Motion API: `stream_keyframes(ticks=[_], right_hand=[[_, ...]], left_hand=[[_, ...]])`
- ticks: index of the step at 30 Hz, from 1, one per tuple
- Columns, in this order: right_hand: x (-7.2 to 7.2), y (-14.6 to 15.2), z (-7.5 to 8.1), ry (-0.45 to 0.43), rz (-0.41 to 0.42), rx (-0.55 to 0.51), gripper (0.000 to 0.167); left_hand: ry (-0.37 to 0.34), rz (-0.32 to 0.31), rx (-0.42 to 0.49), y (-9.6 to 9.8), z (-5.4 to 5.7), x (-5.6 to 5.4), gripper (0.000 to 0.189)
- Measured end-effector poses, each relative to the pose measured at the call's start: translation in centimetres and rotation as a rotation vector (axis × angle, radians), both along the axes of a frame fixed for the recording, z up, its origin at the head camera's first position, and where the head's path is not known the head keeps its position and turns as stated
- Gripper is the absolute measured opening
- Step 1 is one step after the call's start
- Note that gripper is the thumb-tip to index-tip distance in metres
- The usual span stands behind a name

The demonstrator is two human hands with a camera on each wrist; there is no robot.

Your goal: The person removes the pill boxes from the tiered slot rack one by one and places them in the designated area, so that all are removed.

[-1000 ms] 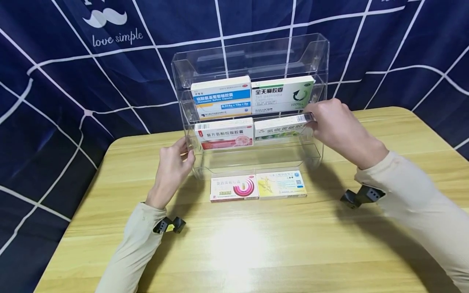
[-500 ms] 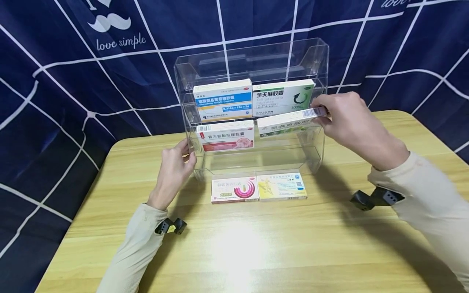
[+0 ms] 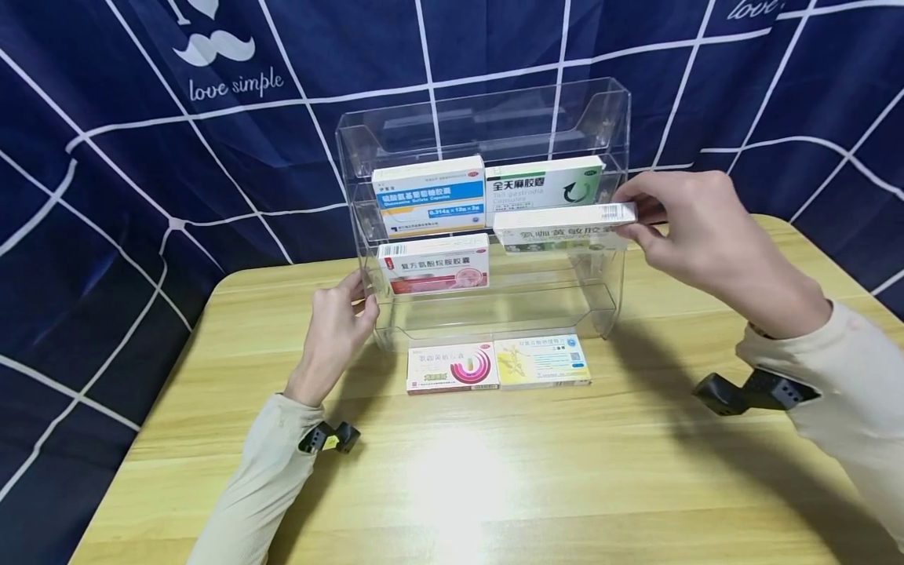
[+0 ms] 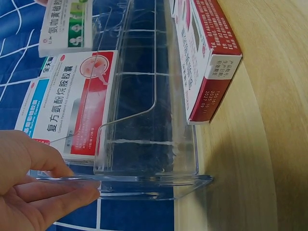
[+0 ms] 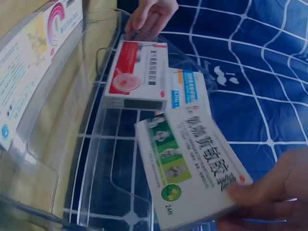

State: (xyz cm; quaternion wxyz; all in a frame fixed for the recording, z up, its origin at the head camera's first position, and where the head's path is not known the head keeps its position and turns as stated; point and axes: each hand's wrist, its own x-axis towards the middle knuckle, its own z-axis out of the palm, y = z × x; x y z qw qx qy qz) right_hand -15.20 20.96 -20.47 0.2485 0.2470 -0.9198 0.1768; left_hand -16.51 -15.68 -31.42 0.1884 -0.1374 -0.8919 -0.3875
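My right hand [image 3: 706,227] pinches the right end of a white and green medicine box [image 3: 558,229], which is out in front of the clear acrylic rack [image 3: 494,310]. That box overlaps the lower part of a green-topped medicine box [image 3: 544,184] on the upper tier. My left hand [image 3: 332,333] grips the rack's left side wall, thumb in front and fingers behind, as the left wrist view shows. Nearest it on the middle tier stands a red and white medicine box [image 3: 434,265]. Above that one sits a blue and white medicine box [image 3: 429,196].
Flat on the wooden table [image 3: 452,471], before the rack, lie a pink-ringed medicine box [image 3: 452,367] and a yellow and white medicine box [image 3: 542,361], side by side. A dark blue cloth [image 3: 282,173] with white lines hangs behind the rack.
My right hand has drawn the white and green box up and out of its place beside the red and white box, moving right and towards me. My left hand keeps its grip.
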Motion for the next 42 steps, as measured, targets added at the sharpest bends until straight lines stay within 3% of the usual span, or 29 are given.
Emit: stream_keyframes(ticks=[6, 13, 15, 22, 34, 42], right_hand=[[0.9, 0.3, -0.1, -0.073, -0.013, -0.137, 0.019], [1.2, 1.3, -1.6, -0.449, -0.055, -0.524, 0.03], [1.1, 1.6, -2.4, -0.51, -0.023, -0.622, 0.027], [0.8, 2.8, -5.4, -0.663, 0.21, -1.017, 0.018], [1.9, 4.1, -8.8, -0.854, 0.259, -1.086, 0.025], [1.8, 5.3, -11.4, -0.888, 0.178, -0.956, 0.019]], left_hand=[[0.002, 0.003, -0.004, 0.0, 0.0, 0.0, 0.028], [0.006, 0.005, -0.008, 0.0, 0.1, 0.1, 0.03], [0.008, 0.004, -0.006, 0.0, 0.0, 0.1, 0.031], [0.008, 0.006, -0.015, -0.1, 0.0, -0.1, 0.032], [0.005, -0.003, -0.01, -0.1, 0.0, -0.2, 0.031], [0.011, -0.006, -0.016, -0.1, 0.0, -0.3, 0.031]])
